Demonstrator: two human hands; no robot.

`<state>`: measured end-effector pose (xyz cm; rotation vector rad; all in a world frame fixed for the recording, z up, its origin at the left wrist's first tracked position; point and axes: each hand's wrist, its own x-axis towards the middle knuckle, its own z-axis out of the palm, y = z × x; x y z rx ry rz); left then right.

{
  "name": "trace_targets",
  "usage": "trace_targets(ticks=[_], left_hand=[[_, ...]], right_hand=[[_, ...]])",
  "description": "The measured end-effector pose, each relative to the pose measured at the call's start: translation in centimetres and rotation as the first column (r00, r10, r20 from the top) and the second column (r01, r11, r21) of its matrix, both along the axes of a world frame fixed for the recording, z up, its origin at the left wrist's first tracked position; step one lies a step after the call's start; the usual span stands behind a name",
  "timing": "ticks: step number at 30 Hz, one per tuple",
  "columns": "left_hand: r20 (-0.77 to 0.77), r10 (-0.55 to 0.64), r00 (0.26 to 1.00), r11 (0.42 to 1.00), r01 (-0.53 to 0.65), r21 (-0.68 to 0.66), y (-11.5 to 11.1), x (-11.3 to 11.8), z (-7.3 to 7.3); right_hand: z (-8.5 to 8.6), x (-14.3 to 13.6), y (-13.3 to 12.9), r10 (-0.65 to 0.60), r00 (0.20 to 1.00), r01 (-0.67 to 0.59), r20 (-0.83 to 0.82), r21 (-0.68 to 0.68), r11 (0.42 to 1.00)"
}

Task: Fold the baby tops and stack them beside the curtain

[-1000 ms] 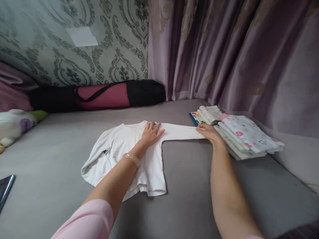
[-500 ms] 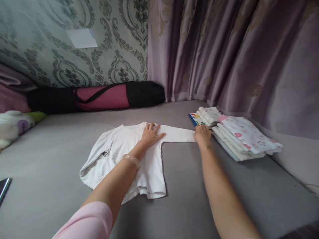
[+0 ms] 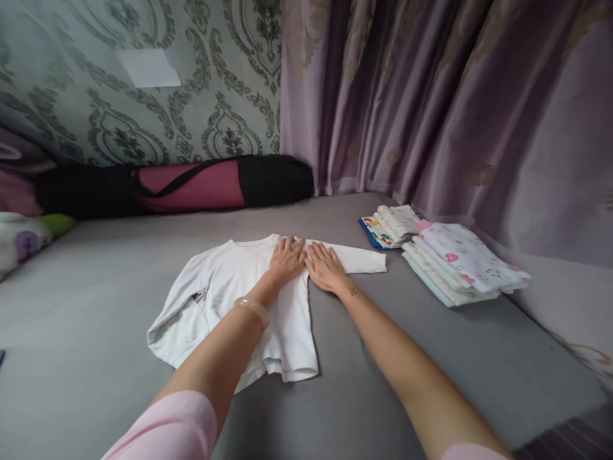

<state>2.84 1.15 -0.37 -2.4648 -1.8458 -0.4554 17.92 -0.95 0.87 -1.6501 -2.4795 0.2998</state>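
Note:
A white long-sleeved shirt (image 3: 234,275) lies on the grey bed sheet (image 3: 96,306), its right-side sleeve stretched out straight and the left-side one bent down along the body. My left hand (image 3: 287,260) rests flat on the shirt near the shoulder, fingers apart, a pale bangle on the wrist. Right beside it, my right hand (image 3: 326,267) lies flat over the start of the straight sleeve, fingers extended. Neither hand grips anything.
Folded patterned clothes (image 3: 472,262) are stacked at the right, with a smaller folded pile (image 3: 393,225) behind. A long black and pink bag (image 3: 191,186) lies along the wall. A plush toy (image 3: 22,239) sits at the far left.
My right hand has let go of the sleeve's cuff and moved left to the shoulder, beside my left hand. The view has shifted slightly; my left hand stays on the shirt.

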Motion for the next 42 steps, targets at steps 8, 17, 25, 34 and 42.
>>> trace_targets(ticks=[8,17,25,34,42], left_hand=[[0.025,0.003,1.000,1.000,-0.002,-0.019,0.1,0.0,0.1],[0.101,-0.019,0.995,1.000,0.021,-0.019,0.4,-0.2,-0.5],[0.147,-0.129,0.981,0.968,0.157,-0.197,0.6,-1.1,1.7],[0.235,0.028,0.972,0.999,-0.031,0.007,-7.6,-15.2,5.9],[0.253,0.573,0.779,0.819,-0.534,-0.212,-16.1,-25.0,5.1]], right_hand=[[0.3,4.0,-0.6,-0.253,0.961,0.253,0.108,0.013,0.967],[-0.1,10.9,-2.0,-0.410,0.886,0.392,0.217,0.124,0.912],[0.7,10.9,-1.2,-0.429,0.852,0.422,0.299,0.092,0.902],[3.4,6.8,1.3,-0.449,0.844,0.415,0.293,0.173,0.893],[4.1,-7.1,1.3,0.115,0.990,-0.126,0.081,0.149,0.981]])
